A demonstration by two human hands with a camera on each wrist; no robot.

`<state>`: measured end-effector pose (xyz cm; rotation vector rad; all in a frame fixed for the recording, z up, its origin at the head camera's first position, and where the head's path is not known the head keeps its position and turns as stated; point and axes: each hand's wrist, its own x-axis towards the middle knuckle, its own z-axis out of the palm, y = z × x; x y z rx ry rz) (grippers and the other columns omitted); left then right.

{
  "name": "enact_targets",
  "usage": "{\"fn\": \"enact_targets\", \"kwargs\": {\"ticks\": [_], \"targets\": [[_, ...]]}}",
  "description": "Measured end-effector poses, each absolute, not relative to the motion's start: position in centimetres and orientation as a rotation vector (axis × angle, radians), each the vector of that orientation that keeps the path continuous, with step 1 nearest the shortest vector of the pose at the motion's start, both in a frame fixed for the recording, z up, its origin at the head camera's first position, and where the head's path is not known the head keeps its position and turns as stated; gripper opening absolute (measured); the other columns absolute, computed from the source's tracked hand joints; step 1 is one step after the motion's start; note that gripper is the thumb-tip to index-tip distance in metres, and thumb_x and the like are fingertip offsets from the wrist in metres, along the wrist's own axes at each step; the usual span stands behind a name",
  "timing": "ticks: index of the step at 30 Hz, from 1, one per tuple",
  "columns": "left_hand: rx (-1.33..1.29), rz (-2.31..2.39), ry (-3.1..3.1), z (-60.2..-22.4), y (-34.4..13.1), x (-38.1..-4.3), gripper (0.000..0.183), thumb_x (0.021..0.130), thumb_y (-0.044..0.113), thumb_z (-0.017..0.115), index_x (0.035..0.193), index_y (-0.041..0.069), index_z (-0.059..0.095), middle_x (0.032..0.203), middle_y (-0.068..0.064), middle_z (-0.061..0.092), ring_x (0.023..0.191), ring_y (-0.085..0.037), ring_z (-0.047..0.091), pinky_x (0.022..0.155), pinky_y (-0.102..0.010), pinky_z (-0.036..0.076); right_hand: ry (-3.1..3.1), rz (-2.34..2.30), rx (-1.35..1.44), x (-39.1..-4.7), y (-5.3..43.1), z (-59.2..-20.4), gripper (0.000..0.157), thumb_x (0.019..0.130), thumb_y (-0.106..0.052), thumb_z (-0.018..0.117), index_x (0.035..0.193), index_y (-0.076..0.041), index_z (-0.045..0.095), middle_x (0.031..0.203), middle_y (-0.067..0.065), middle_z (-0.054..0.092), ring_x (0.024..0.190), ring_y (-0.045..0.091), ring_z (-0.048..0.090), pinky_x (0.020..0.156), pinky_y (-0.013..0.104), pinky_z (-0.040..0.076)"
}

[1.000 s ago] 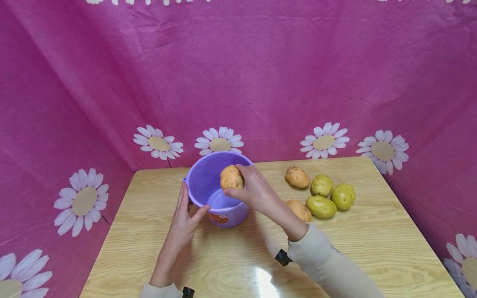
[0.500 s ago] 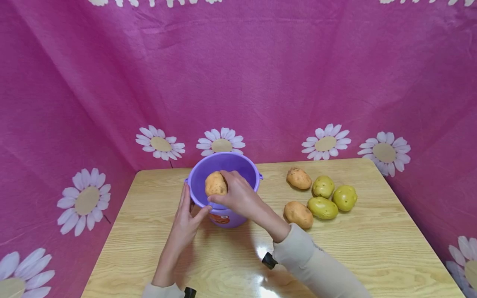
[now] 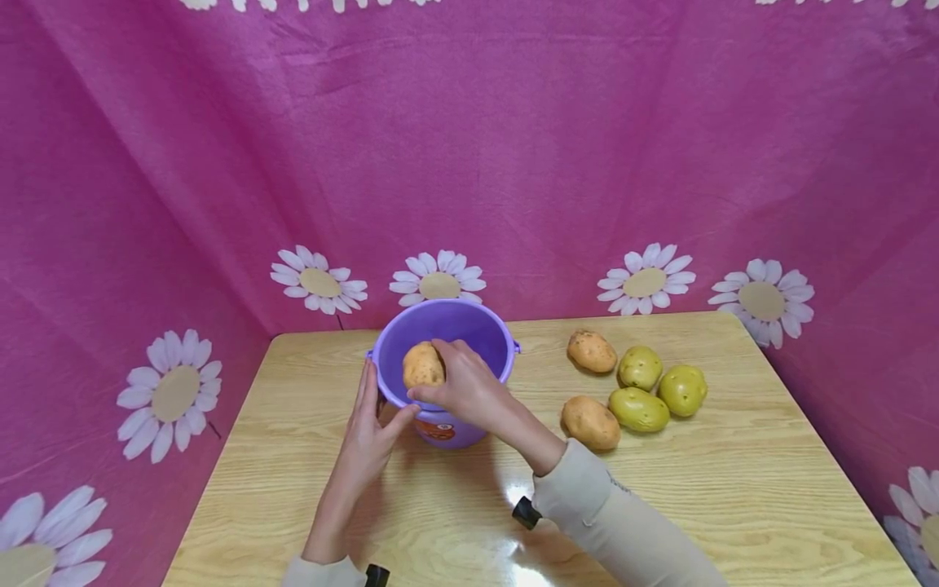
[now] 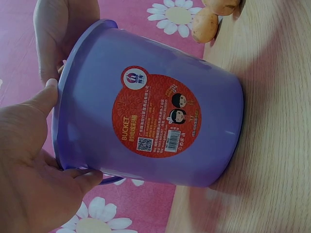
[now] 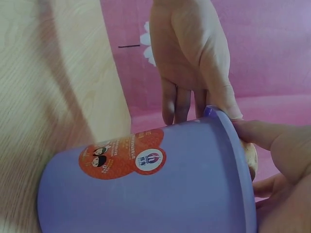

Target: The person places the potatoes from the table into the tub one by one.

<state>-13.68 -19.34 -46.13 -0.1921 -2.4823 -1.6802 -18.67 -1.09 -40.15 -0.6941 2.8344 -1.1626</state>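
A purple bucket (image 3: 451, 428) with a red sticker stands upright near the back of the wooden table. My left hand (image 3: 367, 448) holds its left side, fingers along the outer wall and thumb at the front rim; the left wrist view shows the thumb (image 4: 43, 99) on the rim. My right hand (image 3: 469, 387) grips a light brown potato (image 3: 423, 365) inside the bucket's mouth, thumb near and fingers over the far side. In the right wrist view only a bit of that potato (image 5: 250, 158) shows past the rim. The bucket's bottom is mostly hidden.
Right of the bucket lie two brown potatoes (image 3: 591, 351) (image 3: 590, 423) and three yellow-green ones (image 3: 640, 368) (image 3: 639, 409) (image 3: 683, 390). Pink cloth (image 3: 513, 163) with daisies hangs behind and beside the wooden table (image 3: 704, 505).
My right hand has moved the potato left and slightly down over the bucket's opening, then barely moved in the last half second. My left hand stays at the bucket's left side.
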Motion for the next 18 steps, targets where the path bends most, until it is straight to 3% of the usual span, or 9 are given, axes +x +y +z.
{"fn": "enact_targets", "kwargs": {"ticks": [5, 12, 18], "targets": [[-0.200, -1.691, -2.474, -46.19, -19.30, -13.76, 0.096, 0.101, 0.021, 0.070, 0.165, 0.001, 0.001, 0.172, -0.015, -0.002, 0.152, -0.039, 0.024, 0.125, -0.048, 0.024, 2.837, -1.125, -0.687, -18.77, -1.19, -40.43, 0.077, 0.085, -0.038, 0.085, 0.144, 0.002, 0.055, 0.121, 0.018, 0.064, 0.105, 0.029, 0.062, 0.083, 0.041, 0.058], [-0.240, -1.705, -2.426, -46.37, -19.28, -13.80, 0.095, 0.100, 0.014, 0.071, 0.164, -0.002, 0.002, 0.172, -0.017, -0.001, 0.152, -0.041, 0.024, 0.124, -0.043, 0.023, 2.831, -1.103, -0.711, -18.72, -1.13, -40.67, 0.078, 0.089, -0.039, 0.082, 0.145, 0.007, 0.052, 0.133, 0.023, 0.062, 0.123, 0.034, 0.060, 0.107, 0.048, 0.051], [-0.229, -1.706, -2.434, -46.25, -19.32, -13.81, 0.096, 0.100, 0.014, 0.071, 0.164, -0.002, 0.001, 0.172, -0.018, -0.001, 0.151, -0.041, 0.024, 0.124, -0.043, 0.024, 2.846, -1.041, -0.735, -18.63, -1.22, -40.70, 0.069, 0.092, -0.039, 0.078, 0.141, 0.005, 0.058, 0.125, 0.019, 0.066, 0.117, 0.031, 0.062, 0.103, 0.046, 0.052]]}}
